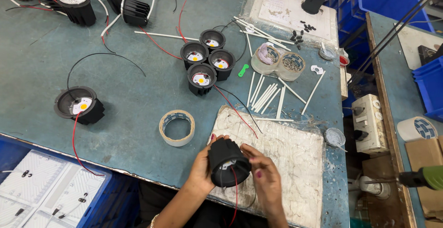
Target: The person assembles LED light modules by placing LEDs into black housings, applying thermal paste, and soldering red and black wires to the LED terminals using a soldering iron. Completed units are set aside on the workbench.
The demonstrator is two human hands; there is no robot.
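Observation:
My left hand (203,165) grips a black finned lamp housing (227,161) from its left side, over the near edge of a worn white mat (295,163). My right hand (264,176) touches the housing's right side with its fingers, next to the red and black wires (233,193) that hang from it. The housing's open end faces me and tilts down.
A roll of tape (176,127) lies left of my hands. Several black housings with lit-colour discs (205,62) stand mid-table, another (78,105) at left. White sleeves (265,94), two tubs of screws (279,62), a switch box (369,123) and blue bins (55,195) surround them.

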